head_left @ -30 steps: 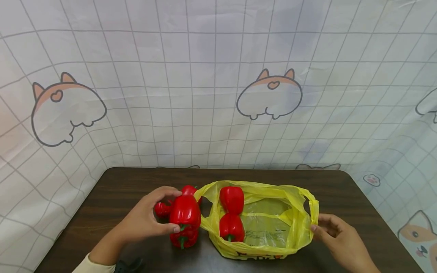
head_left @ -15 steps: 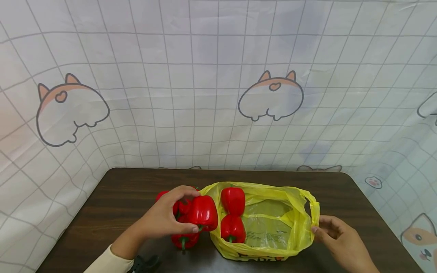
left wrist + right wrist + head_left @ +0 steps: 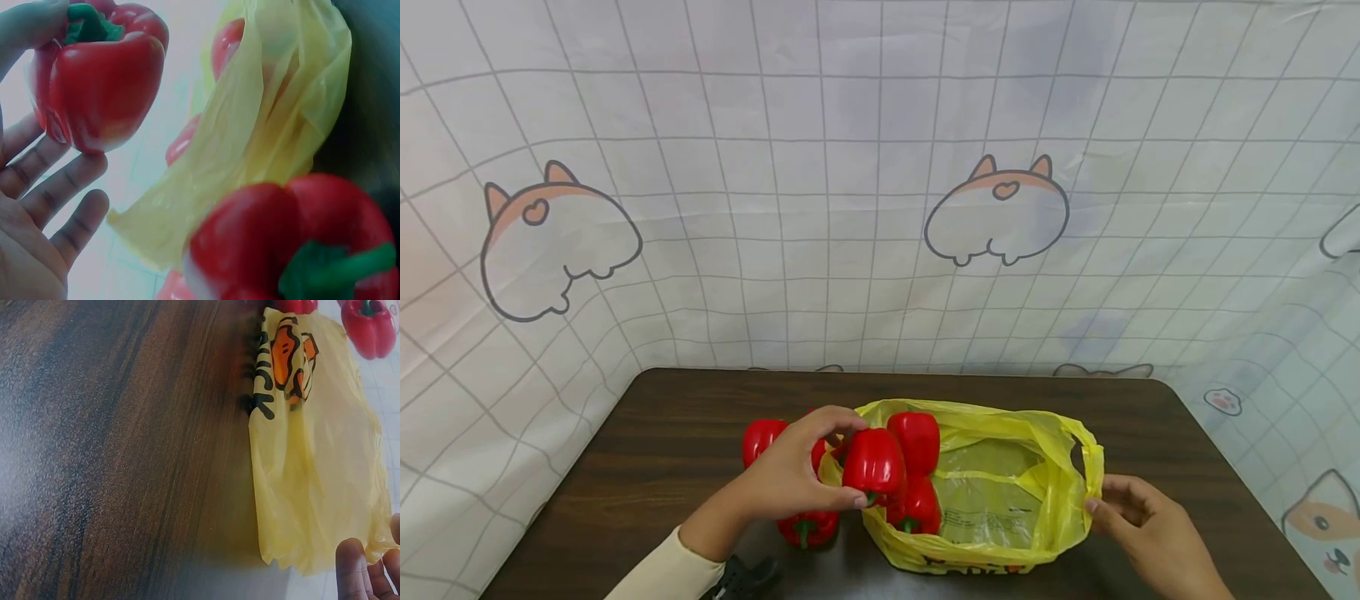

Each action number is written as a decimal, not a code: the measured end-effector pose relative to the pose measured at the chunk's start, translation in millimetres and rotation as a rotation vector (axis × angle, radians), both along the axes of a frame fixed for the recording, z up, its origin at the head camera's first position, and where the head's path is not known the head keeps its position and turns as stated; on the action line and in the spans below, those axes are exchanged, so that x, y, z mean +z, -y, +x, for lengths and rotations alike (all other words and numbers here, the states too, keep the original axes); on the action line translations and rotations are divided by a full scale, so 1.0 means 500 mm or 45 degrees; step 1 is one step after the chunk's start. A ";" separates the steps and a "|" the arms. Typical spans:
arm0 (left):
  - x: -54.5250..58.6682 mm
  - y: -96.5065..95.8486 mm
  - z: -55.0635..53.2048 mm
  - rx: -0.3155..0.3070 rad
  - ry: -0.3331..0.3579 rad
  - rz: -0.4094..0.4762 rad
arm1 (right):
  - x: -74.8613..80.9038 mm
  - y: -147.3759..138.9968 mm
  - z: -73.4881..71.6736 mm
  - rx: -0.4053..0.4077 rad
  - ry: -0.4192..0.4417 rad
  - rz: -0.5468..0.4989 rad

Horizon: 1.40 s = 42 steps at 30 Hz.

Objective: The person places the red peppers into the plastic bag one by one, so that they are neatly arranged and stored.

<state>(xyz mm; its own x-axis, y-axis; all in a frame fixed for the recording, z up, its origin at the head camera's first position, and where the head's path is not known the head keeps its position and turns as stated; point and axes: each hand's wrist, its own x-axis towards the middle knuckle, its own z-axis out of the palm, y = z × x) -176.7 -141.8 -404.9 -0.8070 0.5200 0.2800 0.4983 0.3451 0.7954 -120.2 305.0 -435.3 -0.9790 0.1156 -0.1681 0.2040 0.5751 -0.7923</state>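
Note:
My left hand [image 3: 797, 471] grips a red bell pepper [image 3: 874, 462] between thumb and fingers, over the left side of a yellow plastic bag [image 3: 958, 557]. In the left wrist view that bell pepper [image 3: 103, 81] shows its green stem near the thumb. The bag stands with its mouth spread wide, and two red bell peppers lie inside at its left, one at the back [image 3: 919, 437] and one in front [image 3: 920, 507]. At the bag's right end, my right hand [image 3: 1153, 529] pinches the handle [image 3: 1093, 479].
More red peppers sit left of the bag, including one at the front [image 3: 807, 529] and one farther back [image 3: 762, 437], partly behind my left hand. The dark wooden table [image 3: 647, 467] ends at a white grid-patterned cloth [image 3: 850, 208] with printed animals.
My left hand has carried its bell pepper rightward, from above the loose peppers to over the bag's left side. The right hand keeps its hold on the handle.

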 end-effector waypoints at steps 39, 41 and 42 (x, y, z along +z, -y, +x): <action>-0.036 -0.183 -0.015 -0.106 0.084 -0.061 | -0.008 0.002 -0.002 0.020 -0.030 0.018; -0.040 -0.190 -0.014 -0.099 0.090 -0.071 | -0.008 0.002 -0.003 0.016 -0.023 0.018; -0.041 -0.193 -0.013 -0.100 0.093 -0.071 | -0.007 0.002 -0.003 0.015 -0.022 0.017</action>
